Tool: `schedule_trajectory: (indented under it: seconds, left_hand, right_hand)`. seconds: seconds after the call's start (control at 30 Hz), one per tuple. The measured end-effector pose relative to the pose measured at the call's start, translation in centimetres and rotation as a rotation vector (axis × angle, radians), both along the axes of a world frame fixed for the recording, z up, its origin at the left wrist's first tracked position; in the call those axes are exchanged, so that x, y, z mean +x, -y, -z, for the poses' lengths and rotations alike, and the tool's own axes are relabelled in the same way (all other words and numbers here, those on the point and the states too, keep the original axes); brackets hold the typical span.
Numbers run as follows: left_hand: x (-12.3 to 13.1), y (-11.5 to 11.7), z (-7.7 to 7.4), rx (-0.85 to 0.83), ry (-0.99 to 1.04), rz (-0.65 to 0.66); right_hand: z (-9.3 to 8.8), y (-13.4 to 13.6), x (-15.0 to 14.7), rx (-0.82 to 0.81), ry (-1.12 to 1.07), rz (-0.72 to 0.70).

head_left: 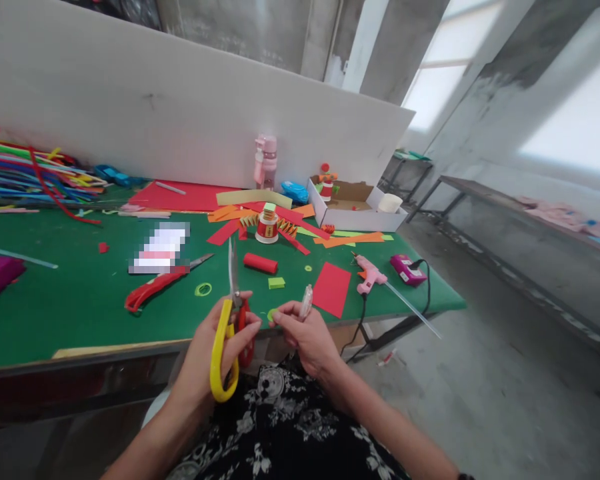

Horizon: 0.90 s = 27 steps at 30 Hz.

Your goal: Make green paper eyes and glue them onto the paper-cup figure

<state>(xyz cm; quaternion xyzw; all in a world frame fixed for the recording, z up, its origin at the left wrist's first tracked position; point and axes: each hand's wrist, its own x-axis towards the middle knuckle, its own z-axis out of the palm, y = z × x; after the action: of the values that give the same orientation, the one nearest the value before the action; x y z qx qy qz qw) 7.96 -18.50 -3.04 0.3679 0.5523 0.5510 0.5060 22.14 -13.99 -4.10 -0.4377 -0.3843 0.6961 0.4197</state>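
Scissors [221, 343] are gripped in the left hand [204, 343], blades upward; a green paper disc [271, 315] is pinched by the right hand [313, 340], in which a pen [306, 303] is also held, at the near edge of the green tabletop [90, 293]. Beyond, a green paper pad [276, 283] and a red roll [261, 263] are interposed before a paper-cup figure [267, 230], flanked at right by a pink glue gun [371, 272]. Farther back, a pink bottle [267, 163] is backed by a white board [190, 100].

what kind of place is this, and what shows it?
Probably a makeshift craft workshop: a pink hot glue gun and orange paper strips lie on the work surface, with a rough grey wall beyond.
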Motion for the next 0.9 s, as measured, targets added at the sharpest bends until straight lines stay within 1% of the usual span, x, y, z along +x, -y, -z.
schedule_trajectory:
  seconds: [0.1,0.27,0.37,0.53,0.63,0.73,0.83,0.9]
  left_hand:
    - [0.5,-0.1,-0.1,0.004,0.028,0.032]
    - [0.5,-0.1,0.2,0.028,0.050,0.059]
    - [0.2,-0.1,0.2,0.010,0.001,0.070]
    - [-0.1,-0.3,0.2,-0.001,-0.104,0.152]
    - [-0.4,0.1,0.8,0.068,-0.234,0.175]
    - [-0.8,1.1,1.9,0.164,-0.438,0.245]
    - [-1.1,2.2,2.8,0.189,-0.647,0.287]
    - [-1.0,2.7,3.0,0.194,-0.770,0.317]
  right_hand:
    - [-0.1,0.3,-0.3,-0.011,-0.039,-0.002]
    - [0.2,0.5,-0.2,-0.043,-0.060,-0.060]
    - [0.3,0.5,0.2,0.007,-0.030,-0.045]
    - [0.5,0.2,0.5,0.114,0.098,-0.096]
    - [0.6,-0.1,0.6,0.083,0.067,-0.004]
    - [0.5,-0.4,0.9,0.026,-0.035,0.107]
    - [0.2,-0.5,1.3,0.019,-0.109,0.176]
    - [0.0,-0.5,1.4,0.024,-0.141,0.199]
